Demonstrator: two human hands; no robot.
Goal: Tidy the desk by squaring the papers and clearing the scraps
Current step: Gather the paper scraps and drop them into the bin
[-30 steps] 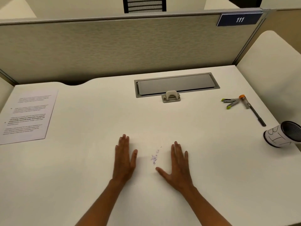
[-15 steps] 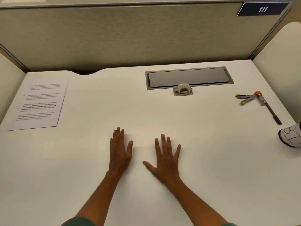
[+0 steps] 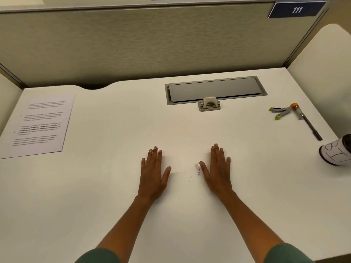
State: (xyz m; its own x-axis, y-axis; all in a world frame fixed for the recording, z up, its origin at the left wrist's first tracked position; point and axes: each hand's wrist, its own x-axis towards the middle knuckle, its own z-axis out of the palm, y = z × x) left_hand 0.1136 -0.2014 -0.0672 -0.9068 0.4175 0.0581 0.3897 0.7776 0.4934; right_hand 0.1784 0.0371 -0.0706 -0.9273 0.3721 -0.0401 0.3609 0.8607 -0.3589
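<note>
Now, white desk [image 3: 114,186] fills view. Printed paper [image 3: 38,126] lies flat at far left corner. Left hand [image 3: 153,173] and right hand [image 3: 218,171] rest palms down mid-desk, fingers straight, holding nothing. Cup [image 3: 336,152] on its side at right edge. Pen [image 3: 307,120] beside stapler [image 3: 280,112]. Scraps [image 3: 197,168] (tiny purple bits) touching right thumb.

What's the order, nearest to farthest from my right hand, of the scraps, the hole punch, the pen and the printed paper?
From the right hand:
1. Scraps, right beside its thumb.
2. Hole punch, straight ahead by the cable hatch.
3. Pen, off to the right.
4. Printed paper, far left edge of the desk.
</note>
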